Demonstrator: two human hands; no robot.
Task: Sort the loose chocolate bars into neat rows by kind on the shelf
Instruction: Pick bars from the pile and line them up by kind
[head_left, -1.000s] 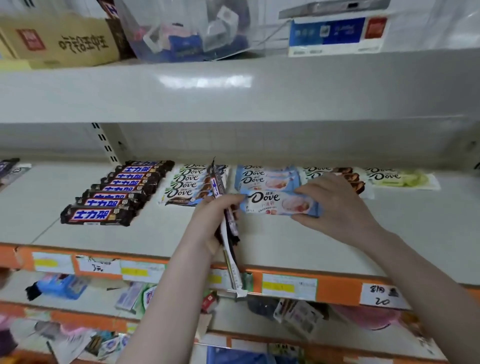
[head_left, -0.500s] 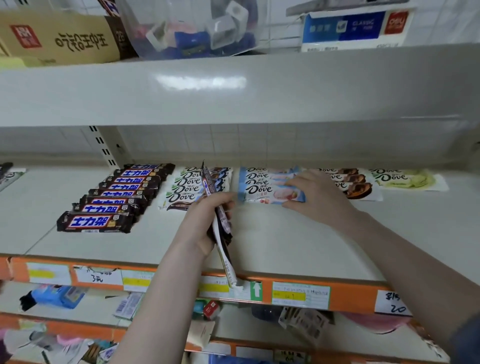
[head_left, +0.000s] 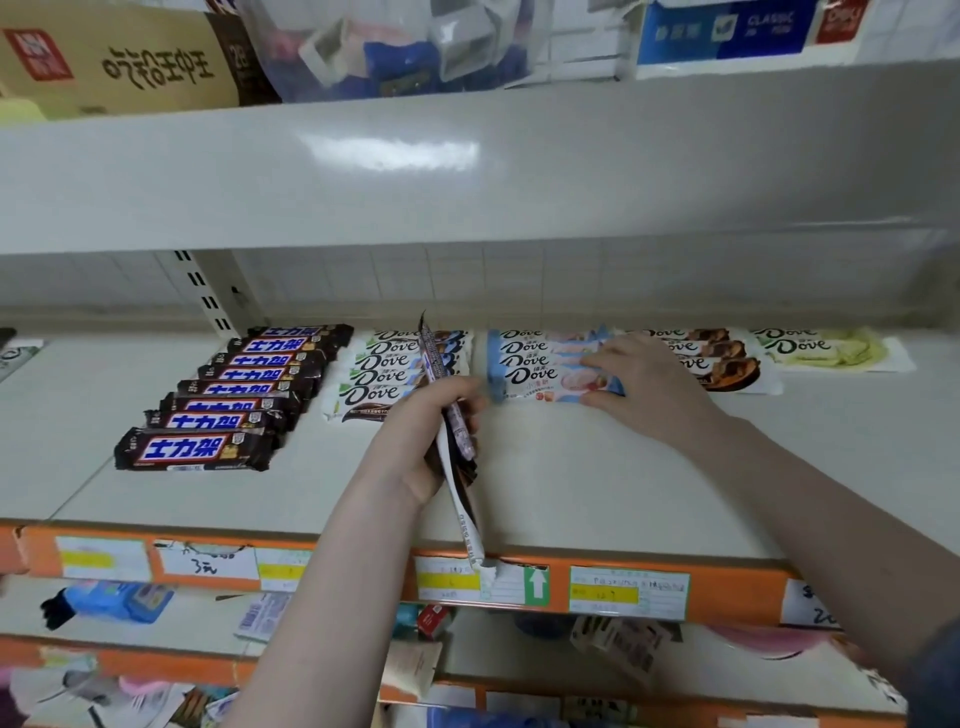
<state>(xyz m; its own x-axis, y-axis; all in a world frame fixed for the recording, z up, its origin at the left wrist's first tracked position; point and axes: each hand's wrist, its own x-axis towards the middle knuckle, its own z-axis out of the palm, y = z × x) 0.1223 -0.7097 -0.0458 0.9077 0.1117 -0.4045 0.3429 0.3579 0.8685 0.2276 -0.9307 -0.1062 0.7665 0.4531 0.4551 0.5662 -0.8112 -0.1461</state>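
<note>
Gripping perhaps three bars (head_left: 453, 415), left hand (head_left: 415, 441); right hand (head_left: 644, 384) spread on four blue Doves (head_left: 540, 364).

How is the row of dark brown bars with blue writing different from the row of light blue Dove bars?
The row of dark brown bars with blue writing is long, about eight bars, and runs slanting toward the shelf front. The row of light blue Dove bars is short, about four, and stays near the back. Nothing touches the brown row, while the right hand rests on the blue row. Both overlap neatly on the same shelf.

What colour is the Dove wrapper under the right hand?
Light blue and white with pinkish artwork on the Dove bar, under the right hand; head view.
</note>
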